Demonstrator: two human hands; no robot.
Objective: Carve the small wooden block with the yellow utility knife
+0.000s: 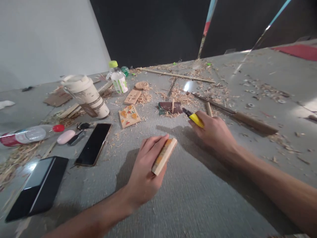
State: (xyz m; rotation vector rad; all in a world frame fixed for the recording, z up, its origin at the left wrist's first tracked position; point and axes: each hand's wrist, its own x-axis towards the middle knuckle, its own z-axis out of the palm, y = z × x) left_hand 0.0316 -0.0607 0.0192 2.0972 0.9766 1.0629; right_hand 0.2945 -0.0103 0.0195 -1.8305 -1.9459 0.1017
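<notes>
My left hand is closed around a small wooden block, held on edge above the grey surface. Some orange colour shows along one side of the block. To the right, my right hand grips a yellow-and-black utility knife, its dark front end pointing up and left. Just past the knife's tip lies a dark brown folded piece with wood shavings on it; its material I cannot tell. A short wooden stick lies behind my right hand. Left of these rests a square wooden piece with orange fruit pictures.
At left are a phone, a dark folding device, a lying bottle, a beige cup and an upright bottle. A long wooden-handled tool lies right. Shavings litter the surface before a dark wall.
</notes>
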